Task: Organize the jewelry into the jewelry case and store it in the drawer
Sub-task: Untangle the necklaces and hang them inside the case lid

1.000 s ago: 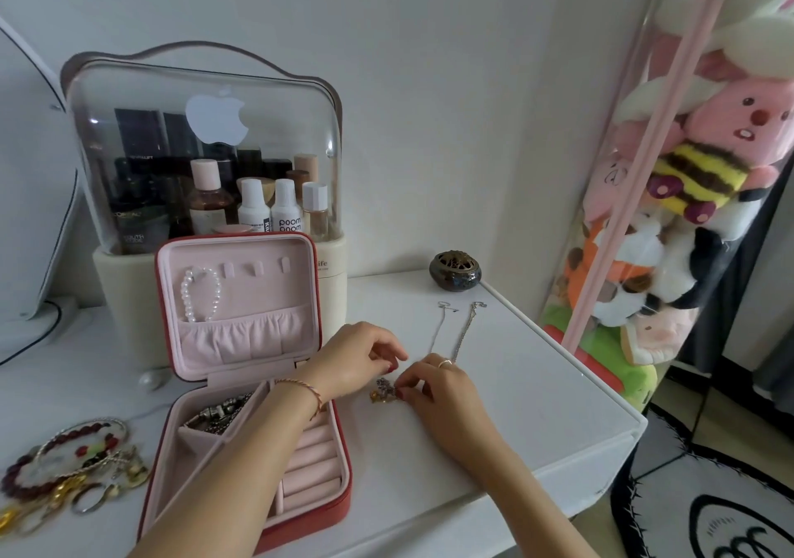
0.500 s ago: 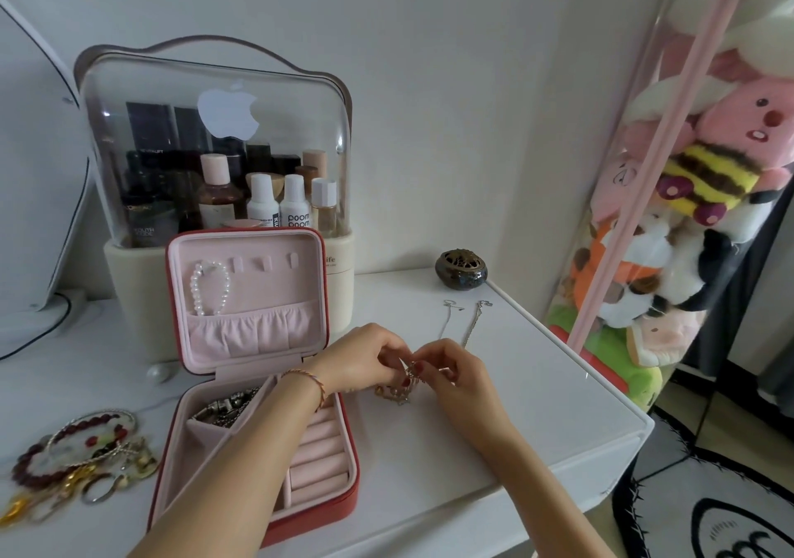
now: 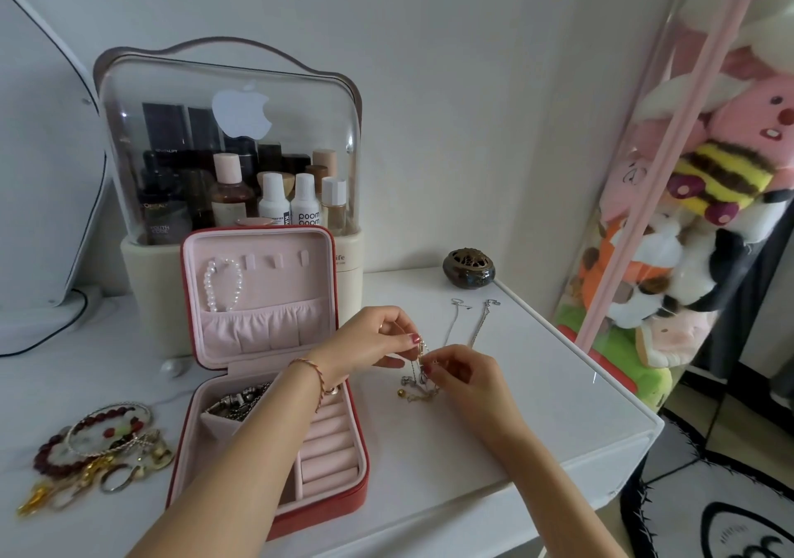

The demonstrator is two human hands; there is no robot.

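Observation:
A red jewelry case point(image 3: 352, 463) with pink lining stands open on the white table. A pearl bracelet point(image 3: 221, 284) hangs in its lid, and a silver chain piece point(image 3: 238, 403) lies in its left compartment. Just right of the case, my left hand point(image 3: 374, 340) and my right hand point(image 3: 462, 375) both pinch a small charm bracelet point(image 3: 419, 379), lifted so its lower end dangles onto the table. Two thin silver necklaces point(image 3: 466, 323) lie behind my hands. A pile of bead bracelets and rings point(image 3: 101, 446) sits at the far left.
A clear-lidded cosmetics box point(image 3: 232, 140) with bottles stands behind the case. A small dark incense pot point(image 3: 469, 268) sits at the back. A clear tube of plush toys point(image 3: 696, 222) stands right of the table. The table's right edge point(image 3: 614, 390) is near.
Both hands picked the charm bracelet up off the table and raised it; it now hangs between my fingertips. The view shifted slightly.

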